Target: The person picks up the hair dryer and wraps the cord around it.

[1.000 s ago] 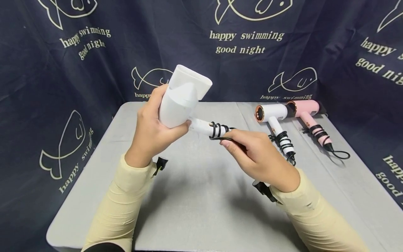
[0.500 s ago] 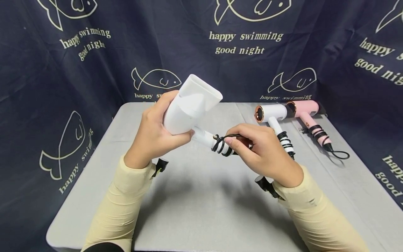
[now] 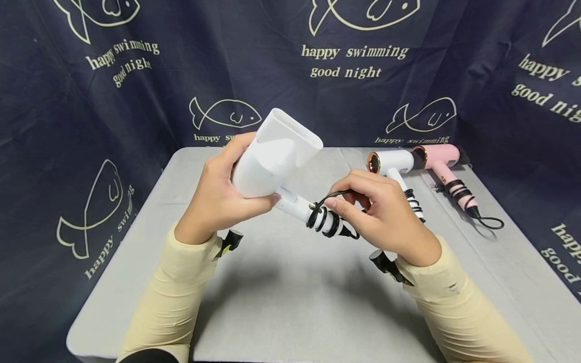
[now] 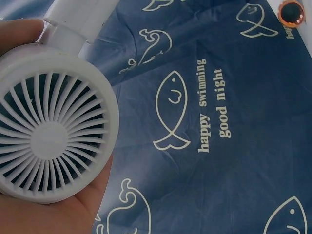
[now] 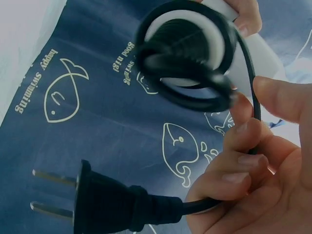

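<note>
My left hand [image 3: 218, 186] grips the barrel of a white hair dryer [image 3: 260, 169], held above the table with its flat nozzle tilted up to the right. The round slatted grille [image 4: 48, 139] at its back faces the left wrist view. Black cord [image 3: 330, 222] is coiled around the lower handle. At the right of the handle, my right hand [image 3: 381, 212] pinches a stretch of that cord between thumb and fingers. The two-pin plug [image 5: 122, 200] hangs out from beside the curled fingers in the right wrist view; the head view hides it.
On the grey table [image 3: 281, 312], at the far right, lie a white hair dryer [image 3: 395, 161] and a pink hair dryer [image 3: 447, 174], both with cord wrapped on their handles. My right hand partly covers the white one. A dark blue printed curtain [image 3: 281, 65] encloses the back and sides.
The held dryer has shifted right and down, its handle tilting lower. My right hand, near the handle's end before, now holds the cord raised off the handle, a little farther up and right.
</note>
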Demonstrator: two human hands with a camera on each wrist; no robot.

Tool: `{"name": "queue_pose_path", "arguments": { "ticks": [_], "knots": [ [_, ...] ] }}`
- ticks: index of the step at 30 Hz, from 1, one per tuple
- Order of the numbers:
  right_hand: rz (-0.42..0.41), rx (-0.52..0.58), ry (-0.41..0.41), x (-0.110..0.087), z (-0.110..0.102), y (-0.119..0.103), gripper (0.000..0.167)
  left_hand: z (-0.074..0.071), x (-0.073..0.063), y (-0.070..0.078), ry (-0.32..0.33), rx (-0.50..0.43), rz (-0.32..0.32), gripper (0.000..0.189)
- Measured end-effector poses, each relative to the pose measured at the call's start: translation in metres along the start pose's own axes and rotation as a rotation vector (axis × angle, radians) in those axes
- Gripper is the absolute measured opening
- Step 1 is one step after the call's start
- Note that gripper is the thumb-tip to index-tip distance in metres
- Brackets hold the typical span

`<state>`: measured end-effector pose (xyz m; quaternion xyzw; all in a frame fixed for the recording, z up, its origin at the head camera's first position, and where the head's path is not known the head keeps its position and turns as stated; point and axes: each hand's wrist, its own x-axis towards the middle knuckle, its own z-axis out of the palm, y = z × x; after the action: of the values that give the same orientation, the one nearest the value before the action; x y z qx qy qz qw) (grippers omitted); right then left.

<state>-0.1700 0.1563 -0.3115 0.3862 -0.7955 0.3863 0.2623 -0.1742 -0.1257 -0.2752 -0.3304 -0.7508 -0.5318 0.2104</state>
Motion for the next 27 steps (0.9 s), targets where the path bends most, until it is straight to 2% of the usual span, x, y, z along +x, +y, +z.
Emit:
{"name": "queue_pose_path", "arguments": {
  "ticks": [6,11,19,27],
  "knots": [
    [0.012,0.045,-0.02,0.001,-0.002,0.001,0.017,-0.001,0.0,-0.013,0.007,-0.11,0.023,0.082],
    [0.021,0.109,-0.043,0.0,-0.002,0.004,0.018,-0.003,-0.001,-0.022,0.02,-0.158,0.034,0.085],
    [0.026,0.215,-0.124,0.002,-0.003,0.006,0.026,-0.005,-0.002,-0.017,0.018,-0.224,0.026,0.085],
    [0.107,0.416,-0.205,0.001,0.001,0.007,0.027,-0.005,-0.003,-0.014,0.056,-0.272,0.06,0.08]
  ]
}}
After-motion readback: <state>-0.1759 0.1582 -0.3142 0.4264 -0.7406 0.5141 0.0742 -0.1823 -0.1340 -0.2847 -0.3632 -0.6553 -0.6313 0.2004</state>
